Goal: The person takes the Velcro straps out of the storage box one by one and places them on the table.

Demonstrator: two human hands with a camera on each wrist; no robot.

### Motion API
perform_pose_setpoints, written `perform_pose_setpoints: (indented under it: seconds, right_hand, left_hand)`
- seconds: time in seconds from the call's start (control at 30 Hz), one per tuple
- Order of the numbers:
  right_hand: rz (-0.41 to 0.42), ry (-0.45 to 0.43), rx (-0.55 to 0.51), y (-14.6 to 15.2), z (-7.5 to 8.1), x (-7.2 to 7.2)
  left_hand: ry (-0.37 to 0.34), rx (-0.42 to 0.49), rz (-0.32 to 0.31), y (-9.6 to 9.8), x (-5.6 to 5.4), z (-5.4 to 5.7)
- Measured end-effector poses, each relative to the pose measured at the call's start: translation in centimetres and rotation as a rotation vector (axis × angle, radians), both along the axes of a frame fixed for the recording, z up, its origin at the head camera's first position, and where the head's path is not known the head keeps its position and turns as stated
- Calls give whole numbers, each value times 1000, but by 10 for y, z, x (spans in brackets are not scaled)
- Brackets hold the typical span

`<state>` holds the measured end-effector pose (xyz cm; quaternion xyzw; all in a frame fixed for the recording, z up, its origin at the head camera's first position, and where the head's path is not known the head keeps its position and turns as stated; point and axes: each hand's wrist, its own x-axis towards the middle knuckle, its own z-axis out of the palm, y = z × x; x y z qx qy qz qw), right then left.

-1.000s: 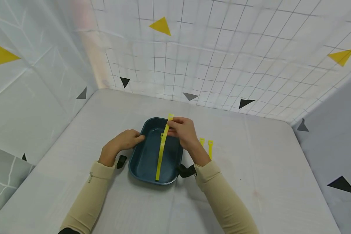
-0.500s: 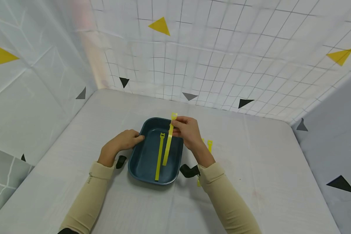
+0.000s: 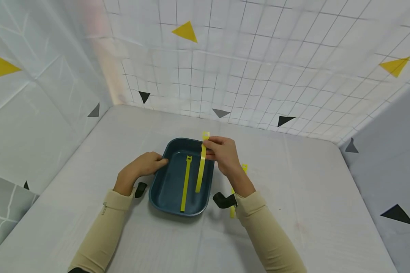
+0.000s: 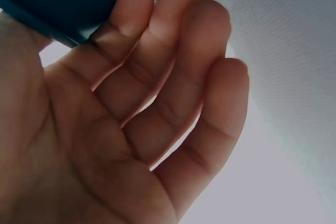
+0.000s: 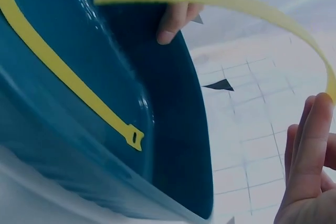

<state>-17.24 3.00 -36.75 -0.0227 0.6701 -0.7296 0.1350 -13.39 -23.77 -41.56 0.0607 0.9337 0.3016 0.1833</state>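
A deep blue rectangular tray [image 3: 169, 189] stands on the white surface. My left hand [image 3: 145, 165] grips its left rim, thumb over the inside and the other fingers outside; the left wrist view shows those fingers [image 4: 207, 40] gently bent beside the tray wall. My right hand [image 3: 223, 151] pinches a yellow hook-and-loop cable tie [image 3: 201, 170] near its slotted head, above the right half of the tray. Its tail hangs down over the tray and looks curved in the right wrist view. A second yellow cable tie [image 3: 185, 184] lies lengthwise on the tray floor, slotted head [image 5: 135, 137] at the far end.
Right of the tray, more yellow cable ties [image 3: 244, 167] lie on the white-covered table [image 3: 311, 197], partly hidden by my right wrist. Black wrist mounts [image 3: 224, 201] sit under both wrists. A white sheet wall [image 3: 259, 76] with grid lines and triangles stands behind.
My right hand has shifted to the right with its cable tie, which hung over the other one at first. The tie on the tray floor now shows whole. My left hand stays on the rim.
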Motion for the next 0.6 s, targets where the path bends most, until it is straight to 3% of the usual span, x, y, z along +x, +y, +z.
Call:
perform_pose_setpoints:
  seconds: [0.6]
  right_hand:
    - [-43,-55,21,27,1,-6]
  left_hand:
    - [11,19,-14,-1,0,-1]
